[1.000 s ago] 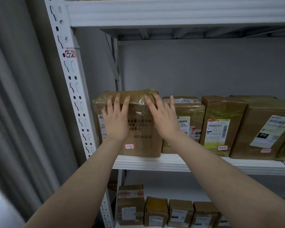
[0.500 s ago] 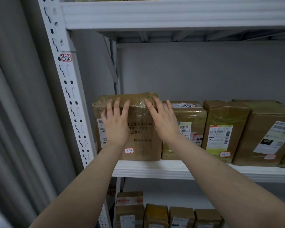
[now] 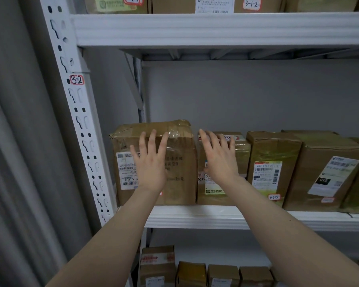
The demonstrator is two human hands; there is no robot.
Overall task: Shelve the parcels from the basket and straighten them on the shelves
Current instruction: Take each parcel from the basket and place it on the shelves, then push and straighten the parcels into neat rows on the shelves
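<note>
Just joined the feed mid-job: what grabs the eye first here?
Dead centre, the left hand lies flat against the front of the leftmost parcel on the middle shelf, while the right hand is spread open before the next parcel. More taped brown boxes run on to the right. A red-ringed tag reading 3-2 sits on the white upright at left.

Grey curtain [image 3: 19,162], grey back wall [image 3: 257,96]

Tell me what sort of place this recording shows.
Probably a parcel storage or pickup room: white metal shelving lined with taped cardboard parcels bearing barcode labels, and a handwritten 3-2 sticker on the upright.
</note>
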